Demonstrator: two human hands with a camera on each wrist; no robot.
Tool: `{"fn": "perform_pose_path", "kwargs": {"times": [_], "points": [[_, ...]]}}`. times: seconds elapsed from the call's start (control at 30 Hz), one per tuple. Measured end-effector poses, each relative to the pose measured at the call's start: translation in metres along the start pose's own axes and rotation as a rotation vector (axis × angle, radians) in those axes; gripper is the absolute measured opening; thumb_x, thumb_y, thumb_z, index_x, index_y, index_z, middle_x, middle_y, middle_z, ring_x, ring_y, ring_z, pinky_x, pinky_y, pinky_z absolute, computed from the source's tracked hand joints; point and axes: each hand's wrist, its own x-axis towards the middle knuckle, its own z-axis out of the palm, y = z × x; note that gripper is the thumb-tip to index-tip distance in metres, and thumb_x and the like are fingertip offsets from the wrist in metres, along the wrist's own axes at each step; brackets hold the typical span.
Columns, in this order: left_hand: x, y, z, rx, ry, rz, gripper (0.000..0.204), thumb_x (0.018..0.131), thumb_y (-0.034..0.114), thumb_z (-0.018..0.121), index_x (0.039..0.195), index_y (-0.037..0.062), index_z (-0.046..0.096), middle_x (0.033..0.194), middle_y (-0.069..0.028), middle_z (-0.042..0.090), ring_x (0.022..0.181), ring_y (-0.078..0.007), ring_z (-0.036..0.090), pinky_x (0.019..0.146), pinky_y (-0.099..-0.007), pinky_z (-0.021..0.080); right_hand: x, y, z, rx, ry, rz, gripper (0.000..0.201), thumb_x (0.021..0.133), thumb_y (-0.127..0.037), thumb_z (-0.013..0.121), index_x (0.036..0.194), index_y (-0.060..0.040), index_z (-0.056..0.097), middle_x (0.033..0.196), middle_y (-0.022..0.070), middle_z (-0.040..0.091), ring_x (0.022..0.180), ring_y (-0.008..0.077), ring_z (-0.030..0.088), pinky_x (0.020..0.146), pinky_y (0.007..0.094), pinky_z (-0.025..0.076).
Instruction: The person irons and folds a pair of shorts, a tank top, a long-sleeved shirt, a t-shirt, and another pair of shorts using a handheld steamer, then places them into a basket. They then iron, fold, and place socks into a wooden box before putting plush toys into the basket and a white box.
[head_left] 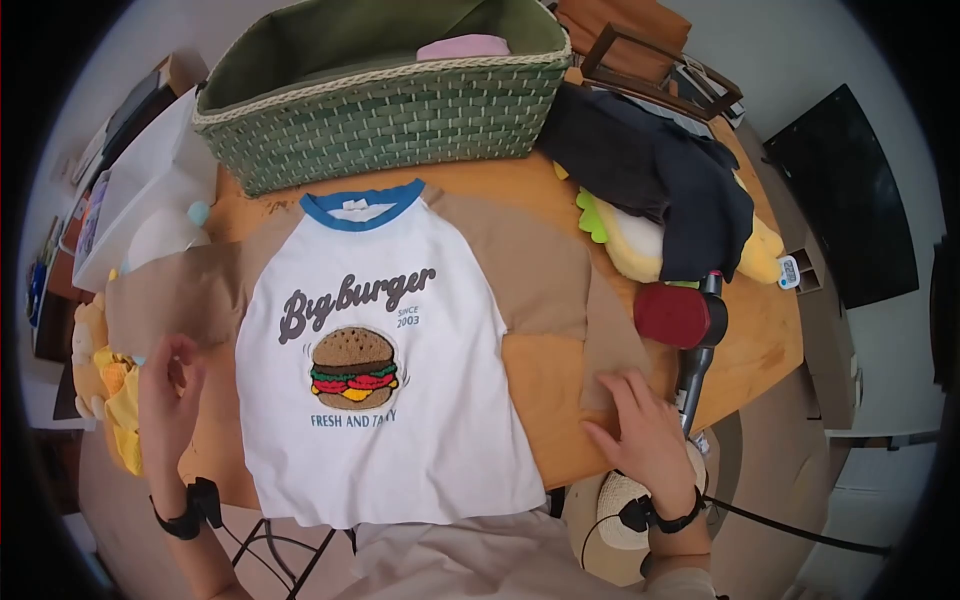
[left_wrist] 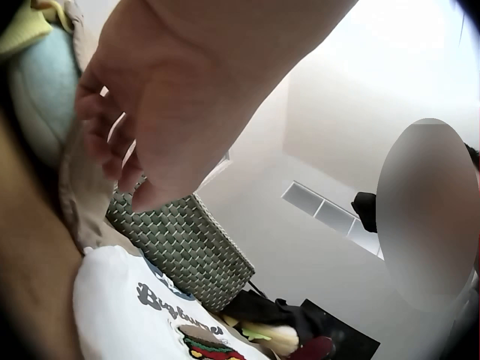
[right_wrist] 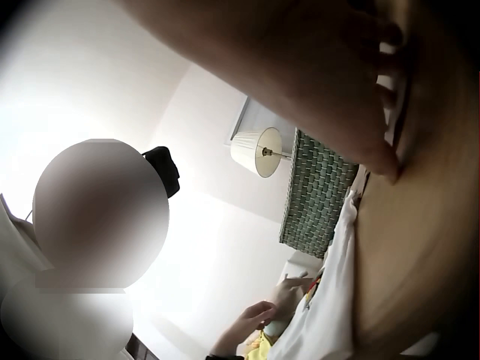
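Note:
A long-sleeved shirt [head_left: 450,440] lies front up on the wooden table, with a white body, tan sleeves, a blue collar and a burger patch. My right hand [head_left: 645,435] is at the end of the sleeve on the right [head_left: 612,350], fingers spread and fingertips down on the fabric. On the other side my left hand [head_left: 172,395] hovers by the end of the left sleeve [head_left: 175,290], fingers loosely bent, holding nothing. From the left wrist view, the same left hand [left_wrist: 165,112] appears raised above the shirt [left_wrist: 112,307].
Behind the shirt stands a green woven basket [head_left: 390,125] with something pink inside. Dark clothing [head_left: 690,190] drapes over a plush toy [head_left: 630,240] at the right, near a maroon-headed device [head_left: 672,315] and a small timer [head_left: 789,272]. Plush toys [head_left: 90,345] sit at the left edge.

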Motion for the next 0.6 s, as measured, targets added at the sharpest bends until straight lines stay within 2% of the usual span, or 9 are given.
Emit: {"fn": "perform_pose_path", "kwargs": {"times": [0.1,0.17,0.2,0.3,0.4,0.47,0.53,0.57,0.6], "points": [[0.003,0.010,-0.007,-0.025,-0.016,-0.089,0.014,0.086,-0.001,0.065,0.097,0.0025,0.057,0.083,-0.0030,0.055,0.068,-0.0136,0.047,0.063,-0.0273,0.041,0.005,0.009,0.004,-0.023,-0.019,0.056,0.027,0.087,-0.020,0.073,0.107,-0.0057,0.061,0.101,0.0122,0.064,0.077,0.0401,0.064,0.067,0.0457,0.053],[0.000,0.019,0.000,-0.035,-0.030,-0.017,0.015,0.086,-0.001,0.066,0.097,0.0028,0.057,0.083,-0.0035,0.055,0.068,-0.0142,0.048,0.063,-0.0277,0.042,0.004,0.022,0.007,-0.088,0.012,0.006,0.025,0.088,-0.014,0.075,0.107,-0.0042,0.061,0.083,0.0080,0.064,0.065,0.0273,0.065,0.058,0.0380,0.052],[-0.001,0.026,0.003,-0.039,-0.044,0.049,0.015,0.086,-0.001,0.067,0.096,0.0031,0.057,0.084,-0.0040,0.056,0.068,-0.0148,0.048,0.063,-0.0281,0.042,0.002,0.027,0.006,-0.091,0.017,0.007,0.025,0.088,-0.014,0.075,0.107,-0.0042,0.061,0.083,0.0080,0.064,0.065,0.0273,0.065,0.058,0.0380,0.052],[-0.006,0.067,0.021,-0.163,-0.240,0.177,0.018,0.081,-0.001,0.072,0.096,0.0038,0.063,0.085,-0.0076,0.060,0.072,-0.0184,0.055,0.066,-0.0297,0.046,-0.001,0.034,0.001,0.539,0.261,0.354,0.017,0.092,0.000,0.067,0.108,-0.0002,0.059,0.067,0.0081,0.061,0.051,0.0144,0.054,0.050,0.0281,0.041],[0.003,0.127,0.050,-0.321,-0.547,0.550,0.018,0.081,0.006,0.078,0.097,0.0059,0.069,0.087,-0.0083,0.066,0.082,-0.0263,0.066,0.070,-0.0368,0.054,-0.001,0.033,0.014,0.697,0.331,0.344,0.017,0.092,-0.001,0.068,0.108,-0.0006,0.060,0.070,0.0080,0.062,0.052,0.0127,0.056,0.050,0.0276,0.041],[0.004,0.169,0.073,-0.313,-0.725,0.623,0.019,0.087,0.019,0.075,0.099,0.0058,0.069,0.089,-0.0094,0.069,0.085,-0.0296,0.069,0.071,-0.0400,0.055,0.001,0.018,0.008,0.616,0.276,0.320,0.017,0.090,-0.003,0.071,0.105,-0.0017,0.062,0.071,0.0078,0.063,0.054,0.0131,0.057,0.051,0.0275,0.043],[0.007,0.202,0.105,-0.262,-0.839,0.658,0.026,0.090,0.027,0.072,0.101,0.0048,0.067,0.086,-0.0105,0.070,0.082,-0.0319,0.070,0.069,-0.0421,0.056,0.002,0.008,-0.001,0.360,0.098,0.142,0.017,0.089,-0.005,0.073,0.103,-0.0034,0.064,0.074,0.0080,0.065,0.056,0.0132,0.059,0.052,0.0280,0.044],[0.009,0.215,0.119,-0.211,-0.896,0.670,0.029,0.091,0.031,0.071,0.102,0.0040,0.065,0.083,-0.0116,0.070,0.079,-0.0334,0.070,0.068,-0.0436,0.056,0.000,0.007,-0.003,0.413,0.149,0.149,0.014,0.090,-0.007,0.074,0.096,-0.0040,0.062,0.074,-0.0012,0.060,0.057,0.0051,0.049,0.052,0.0253,0.038],[0.010,0.224,0.131,-0.204,-0.892,0.677,0.029,0.091,0.031,0.071,0.102,0.0040,0.065,0.083,-0.0116,0.070,0.079,-0.0334,0.070,0.068,-0.0436,0.056,-0.004,0.014,-0.003,0.414,0.159,0.149,0.014,0.090,-0.007,0.074,0.096,-0.0040,0.062,0.074,-0.0012,0.060,0.057,0.0051,0.049,0.052,0.0253,0.038]]}}
